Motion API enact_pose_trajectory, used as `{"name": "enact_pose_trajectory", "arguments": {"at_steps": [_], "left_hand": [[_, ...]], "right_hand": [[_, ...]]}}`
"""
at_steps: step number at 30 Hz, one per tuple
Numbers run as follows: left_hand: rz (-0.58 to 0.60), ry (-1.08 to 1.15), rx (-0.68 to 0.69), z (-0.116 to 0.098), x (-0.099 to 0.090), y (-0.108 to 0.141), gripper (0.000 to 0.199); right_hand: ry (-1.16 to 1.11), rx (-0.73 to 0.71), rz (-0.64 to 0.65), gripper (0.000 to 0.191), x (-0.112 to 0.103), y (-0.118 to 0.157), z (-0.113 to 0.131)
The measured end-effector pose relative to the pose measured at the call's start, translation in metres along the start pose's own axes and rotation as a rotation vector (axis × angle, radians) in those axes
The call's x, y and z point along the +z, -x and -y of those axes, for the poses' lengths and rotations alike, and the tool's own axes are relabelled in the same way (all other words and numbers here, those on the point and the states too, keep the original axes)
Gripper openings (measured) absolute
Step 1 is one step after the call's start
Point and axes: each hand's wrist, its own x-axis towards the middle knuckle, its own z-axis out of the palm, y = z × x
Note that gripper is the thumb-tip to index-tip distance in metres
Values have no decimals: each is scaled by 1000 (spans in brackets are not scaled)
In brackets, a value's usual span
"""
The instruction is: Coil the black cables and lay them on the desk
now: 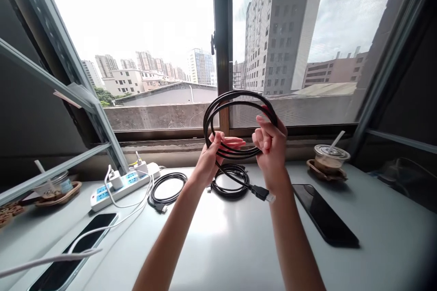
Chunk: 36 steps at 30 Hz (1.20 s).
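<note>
A coiled black HDMI cable (pixel 239 94) is held up above the table, in front of the window. My left hand (pixel 210 157) grips the coil's lower left side between thumb and palm, its other fingers stretched out. My right hand (pixel 272 143) is closed round the coil's right side. One end of the cable hangs down with its black connector (pixel 261 192) beside my right forearm; the tip seems to have a clear cap. Behind and below lies a second black coiled cable (pixel 230 193). Another coiled cable (pixel 168 175) with a connector rests left of my left forearm.
A white power strip (pixel 126 185) with plugs and white cords stands at left. One phone (pixel 75 250) lies at front left, another phone (pixel 326 216) at right. Lidded drink cups (pixel 331 159) sit on holders at both sides. Metal shelf bars (pixel 78 95) rise at left.
</note>
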Motion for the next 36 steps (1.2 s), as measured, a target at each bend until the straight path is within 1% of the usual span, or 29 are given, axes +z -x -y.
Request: {"name": "enact_pose_trajectory", "arguments": {"at_steps": [2, 4, 6, 8, 12, 14, 16, 18, 21, 23, 27, 31, 33, 36], "left_hand": [[-47, -31, 104, -4, 1, 1, 34], [-90, -124, 214, -7, -1, 1, 33], [-130, -204, 330, -10, -5, 2, 31], [-155, -251, 408, -14, -8, 3, 29], [-175, -341, 421, -23, -12, 8, 23], [-214, -394, 420, -28, -13, 11, 20], [-259, -448, 423, -32, -15, 13, 19], [-271, -510, 410, -37, -16, 15, 21], [-255, -566, 359, -44, -17, 16, 29], [-265, -569, 348, -47, -18, 17, 29], [-313, -559, 412, -48, -16, 17, 21], [-454, -534, 503, -45, -15, 17, 18], [-518, -519, 546, -44, -15, 16, 19], [-580, -496, 603, -42, -15, 15, 19]], "right_hand": [[32, 76, -32, 14, -3, -4, -5], [149, 83, -20, 15, -7, -7, -8], [307, 17, 18, 16, -10, -7, -7], [420, -71, 37, 21, -10, -6, -4], [510, -187, 39, 27, -6, -1, 1], [543, -186, 47, 27, -5, 0, 0], [567, -148, 65, 26, -4, 1, -1], [589, -123, 97, 27, -5, 1, -3], [636, -155, 128, 29, -7, 0, -6], [675, -194, 141, 30, -7, -2, -10], [743, -232, 155, 33, -6, -1, -15], [875, -226, 189, 36, -1, 5, -13], [912, -228, 172, 38, 1, 7, -12], [883, -286, 111, 37, 3, 10, -9]]}}
